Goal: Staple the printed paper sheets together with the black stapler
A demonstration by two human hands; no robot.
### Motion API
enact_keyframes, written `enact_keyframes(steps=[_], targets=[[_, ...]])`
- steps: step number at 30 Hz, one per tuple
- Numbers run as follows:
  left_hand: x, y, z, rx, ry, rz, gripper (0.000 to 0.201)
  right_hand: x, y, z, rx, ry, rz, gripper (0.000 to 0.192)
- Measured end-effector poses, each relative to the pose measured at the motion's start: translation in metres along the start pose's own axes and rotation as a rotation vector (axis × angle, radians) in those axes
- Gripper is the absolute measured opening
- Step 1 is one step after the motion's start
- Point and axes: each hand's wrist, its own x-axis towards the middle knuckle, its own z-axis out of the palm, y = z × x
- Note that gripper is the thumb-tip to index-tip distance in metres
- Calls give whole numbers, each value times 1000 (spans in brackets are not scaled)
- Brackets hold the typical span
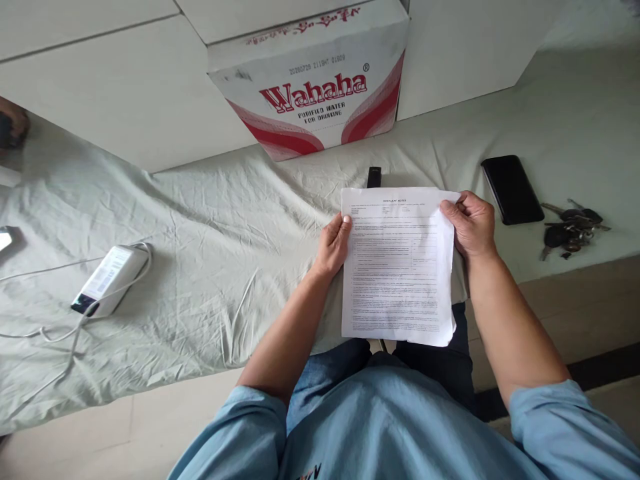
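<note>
A printed white sheet of paper is held upright in front of me, over the edge of a cloth-covered surface. My left hand grips its left edge, thumb on the front. My right hand grips the upper right corner, which curls slightly. The sheet's lower edge hangs over my lap. A small black object lies on the cloth just beyond the top of the paper, partly hidden by it.
A Wahaha water carton stands at the back. A black phone and a bunch of keys lie to the right. A white power bank with cable lies at left. Another person's hand shows at far left.
</note>
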Motion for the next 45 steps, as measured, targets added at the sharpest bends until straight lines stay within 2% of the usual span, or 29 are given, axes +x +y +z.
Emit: enact_keyframes(steps=[10,21,25,30,33,36,41,45], targets=[[-1,4,0,0,-6,3,60,-1,-4,2,71,-31,15,57],[0,3,0,43,5,-3,62,-2,4,1,21,-56,-8,53],[-1,7,-1,69,32,5,62,-1,3,3,-25,-25,-60,50],[-3,6,-4,35,52,3,58,1,1,6,-150,9,-114,65],[-3,2,-6,-24,53,-14,57,-1,-1,6,-156,-30,-89,67],[-3,1,-6,-71,32,-42,56,-4,-4,3,-163,-123,-41,61],[-3,6,-4,6,-7,-58,57,-6,-13,-1,-206,-140,-42,65],[1,5,-4,52,82,-57,54,-6,-20,-3,-232,-261,-30,68]])
